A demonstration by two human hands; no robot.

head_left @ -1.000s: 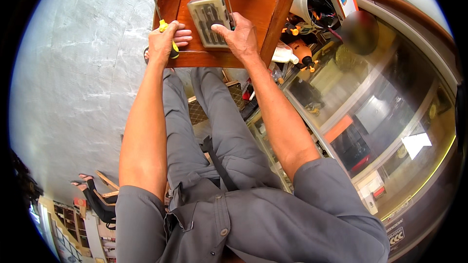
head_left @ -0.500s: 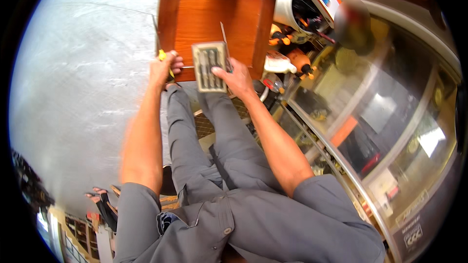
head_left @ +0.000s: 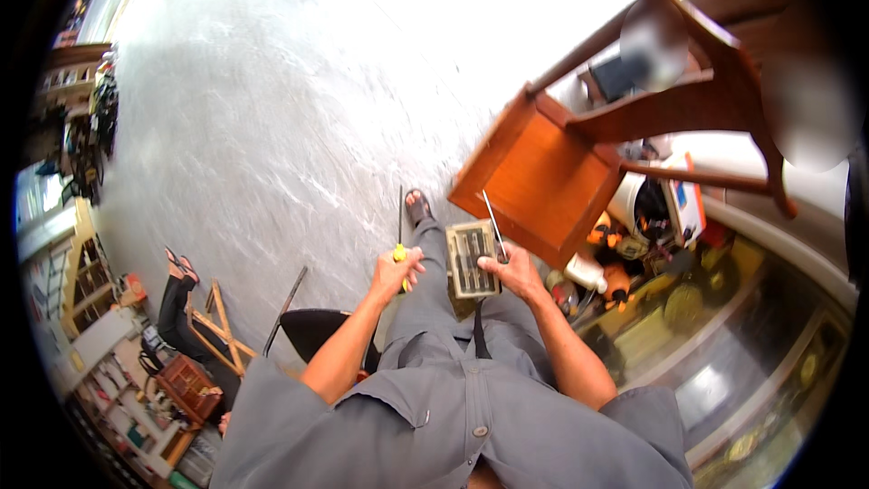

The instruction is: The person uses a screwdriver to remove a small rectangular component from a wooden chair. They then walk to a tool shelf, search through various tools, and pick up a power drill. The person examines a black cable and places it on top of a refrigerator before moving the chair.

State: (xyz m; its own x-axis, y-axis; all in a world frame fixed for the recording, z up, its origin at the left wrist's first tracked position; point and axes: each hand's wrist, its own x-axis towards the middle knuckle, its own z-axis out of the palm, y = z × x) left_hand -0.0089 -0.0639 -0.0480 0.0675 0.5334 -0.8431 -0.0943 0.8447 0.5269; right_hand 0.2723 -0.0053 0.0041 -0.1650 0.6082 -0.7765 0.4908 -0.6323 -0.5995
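Note:
My left hand (head_left: 396,275) is closed around a yellow-handled screwdriver (head_left: 399,254), its long dark shaft pointing away from me. My right hand (head_left: 520,275) grips a flat, beige-edged case (head_left: 460,282) with several dark tools or bits side by side, the thumb lying over its right edge. From the same hand a thin pointed metal tool (head_left: 491,217) sticks out beyond the case; its exact kind is unclear. Both hands are over my lap. Just past the right hand stands a reddish-brown wooden chair (head_left: 534,177), apart from both hands.
To the right, orange-and-black tools (head_left: 615,282), a white bottle (head_left: 587,273) and a white bucket (head_left: 626,202) crowd beside a glass display case (head_left: 715,380). Grey floor (head_left: 262,127) stretches ahead and left. A black stool seat (head_left: 312,335) is by my left arm; another person's legs (head_left: 176,303) show farther left.
My view has swung left, so the chair now appears farther right and more of the floor shows. Both hands, earlier in front of the chair seat, are now over my lap, still holding their tools.

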